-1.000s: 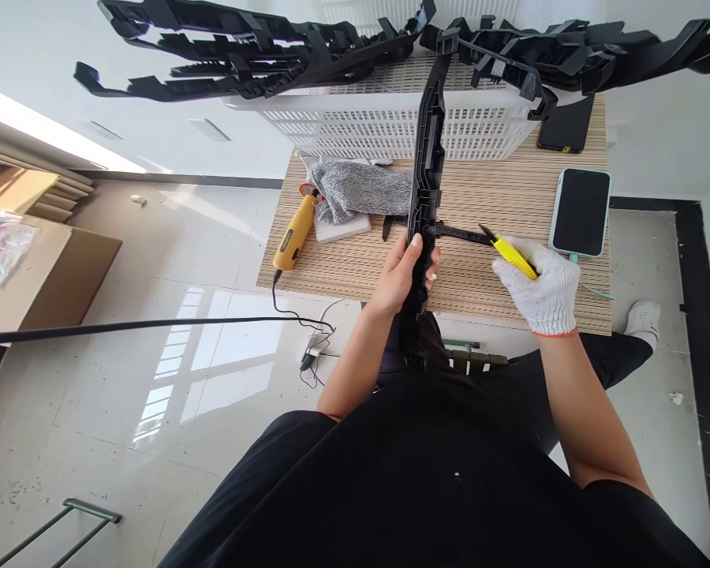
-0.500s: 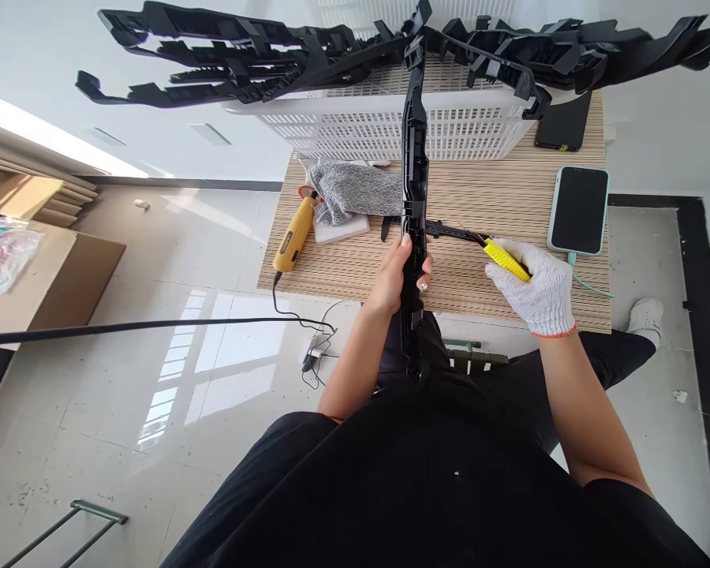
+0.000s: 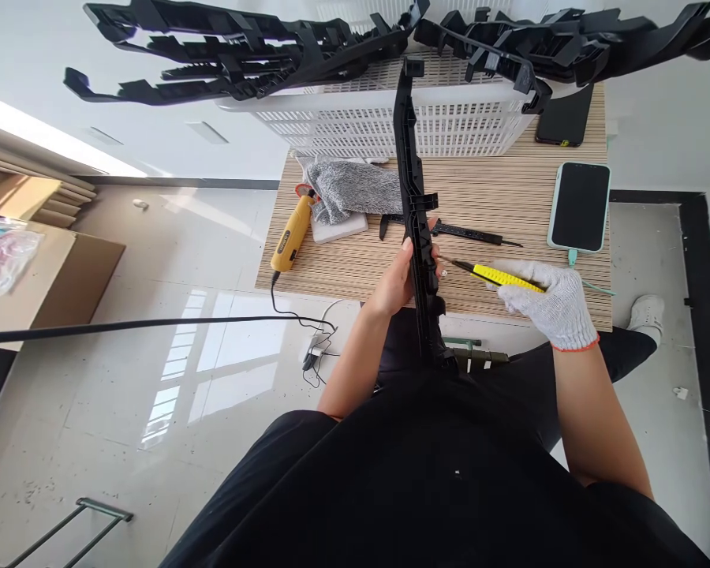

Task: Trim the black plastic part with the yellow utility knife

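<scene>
My bare left hand (image 3: 394, 278) is wrapped round a long black plastic strip (image 3: 417, 181) with clips and ribs, held nearly upright in the view. In my right hand (image 3: 547, 296), which wears a white knit glove, is a yellow utility knife (image 3: 506, 278). Its thin dark tip points left and ends close to the strip, beside the left fingers; I cannot tell whether it touches. Behind the strip, a black caliper (image 3: 465, 231) lies on the wood-striped table (image 3: 497, 185), partly hidden.
A white perforated basket (image 3: 343, 130) at the back carries several black plastic strips (image 3: 308, 55) sticking out both sides. A yellow rotary tool (image 3: 293, 233), grey glove (image 3: 355, 185) and white block (image 3: 340, 227) lie left. Two phones, one on a cable (image 3: 592, 282), lie right.
The black strip has turned in my left hand, so another side faces me and its top leans left. My right hand has swung the knife's tip left and down towards the strip.
</scene>
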`<state>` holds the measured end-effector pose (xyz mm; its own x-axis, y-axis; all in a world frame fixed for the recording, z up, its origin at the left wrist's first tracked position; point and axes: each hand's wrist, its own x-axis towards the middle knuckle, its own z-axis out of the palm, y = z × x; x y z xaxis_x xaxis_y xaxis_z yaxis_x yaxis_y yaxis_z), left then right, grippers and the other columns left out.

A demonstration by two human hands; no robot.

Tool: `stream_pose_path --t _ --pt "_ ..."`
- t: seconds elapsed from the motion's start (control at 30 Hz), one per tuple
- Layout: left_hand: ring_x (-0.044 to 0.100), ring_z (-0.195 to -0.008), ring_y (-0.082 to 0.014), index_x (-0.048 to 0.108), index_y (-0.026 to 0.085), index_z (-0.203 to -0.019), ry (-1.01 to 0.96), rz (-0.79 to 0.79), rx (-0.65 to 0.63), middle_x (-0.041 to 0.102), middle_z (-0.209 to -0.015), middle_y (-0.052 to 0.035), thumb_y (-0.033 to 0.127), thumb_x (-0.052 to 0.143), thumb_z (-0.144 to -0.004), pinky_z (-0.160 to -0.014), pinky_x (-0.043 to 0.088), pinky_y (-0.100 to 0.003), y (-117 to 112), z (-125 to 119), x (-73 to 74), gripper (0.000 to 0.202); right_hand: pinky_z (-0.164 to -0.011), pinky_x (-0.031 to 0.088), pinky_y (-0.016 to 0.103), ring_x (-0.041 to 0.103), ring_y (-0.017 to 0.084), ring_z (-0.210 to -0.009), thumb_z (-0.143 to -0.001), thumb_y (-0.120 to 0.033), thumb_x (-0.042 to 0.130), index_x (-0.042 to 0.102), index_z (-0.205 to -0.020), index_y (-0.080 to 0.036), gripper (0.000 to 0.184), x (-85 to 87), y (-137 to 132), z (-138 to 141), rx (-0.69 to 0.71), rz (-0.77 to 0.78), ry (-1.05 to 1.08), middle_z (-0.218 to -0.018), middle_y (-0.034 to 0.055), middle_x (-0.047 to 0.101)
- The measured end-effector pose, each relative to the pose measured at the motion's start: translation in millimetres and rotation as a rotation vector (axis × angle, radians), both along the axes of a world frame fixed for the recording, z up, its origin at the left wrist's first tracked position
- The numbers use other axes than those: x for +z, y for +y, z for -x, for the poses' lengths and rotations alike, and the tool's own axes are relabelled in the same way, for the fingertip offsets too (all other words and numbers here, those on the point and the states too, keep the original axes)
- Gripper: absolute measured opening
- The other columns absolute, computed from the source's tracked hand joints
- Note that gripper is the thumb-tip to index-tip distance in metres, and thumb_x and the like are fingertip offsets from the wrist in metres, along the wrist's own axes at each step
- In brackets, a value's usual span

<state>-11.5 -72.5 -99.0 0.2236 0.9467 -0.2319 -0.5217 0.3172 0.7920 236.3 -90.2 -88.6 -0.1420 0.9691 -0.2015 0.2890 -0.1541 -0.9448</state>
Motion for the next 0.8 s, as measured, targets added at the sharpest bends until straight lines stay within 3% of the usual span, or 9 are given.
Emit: stream_pose_path --t 0.2,0.37,0.57,0.8 --pt "0.062 -0.070 -0.0107 0.063 0.025 -0.126 0.022 0.023 -0.038 0.064 -0.091 -0.0016 0.051 0.055 -0.095 -0.066 0.054 -0.023 0 -1 -0.4 0.041 -0.044 0.044 0.026 0.052 0.011 -0.053 -0.071 -0.045 0.085 0.080 -0.113 -0.026 0.046 3.2 4 2 0.047 0.098 0.052 -0.072 0.0012 0.069" --pt "0.058 -0.063 -0.0104 0.067 0.019 -0.113 0.163 -0.044 -0.043 0.065 -0.083 -0.0029 0.061 0.050 -0.096 -0.058 0.050 -0.022 1 0 -6.7 0.048 -0.043 0.043 0.025 0.053 0.011 -0.050 -0.072 -0.045 0.085 0.081 -0.107 -0.026 0.040 2.1 6 15 -0.096 0.016 0.021 -0.066 0.0004 0.067" --pt "0.058 -0.060 -0.0112 0.069 0.019 -0.107 0.216 -0.091 -0.051 0.064 -0.075 -0.0027 0.069 0.048 -0.094 -0.056 0.048 -0.024 2 -1 -10.4 0.056 -0.041 0.041 0.026 0.052 0.011 -0.049 -0.071 -0.045 0.086 0.082 -0.104 -0.027 0.039 0.0 5 15 -0.129 0.032 0.077 -0.069 0.0014 0.070" --pt "0.057 -0.058 -0.0113 0.070 0.017 -0.109 0.261 -0.026 -0.022 0.061 -0.068 -0.0017 0.070 0.046 -0.094 -0.055 0.048 -0.024 1 -3 -4.5 0.060 -0.039 0.038 0.026 0.047 0.010 -0.045 -0.071 -0.047 0.085 0.081 -0.105 -0.026 0.040 -0.9 4 16 -0.159 0.030 0.089 -0.064 0.0006 0.067"
